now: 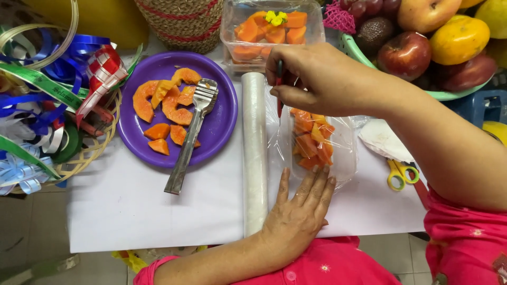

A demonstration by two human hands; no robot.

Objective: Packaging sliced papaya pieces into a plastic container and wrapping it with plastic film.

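Here the roll of cling film (254, 153) lies with its long axis from the table's (132, 211) near edge to its far edge, just left of the flat, empty left hand (298, 216) pressing film beside the papaya tray (319, 145), while the right hand (311, 79) pinches a small red blade (279, 97) over the stretched film.

Bright pink garment, small pale flower motifs; pink cuff at left wrist; forearms bare.

1 head-worn view looks almost straight down, close over the white counter (132, 211), from the person's side. The counter's near edge runs along the bottom of the frame; the fruit bowl (369, 58) sits at the far right.
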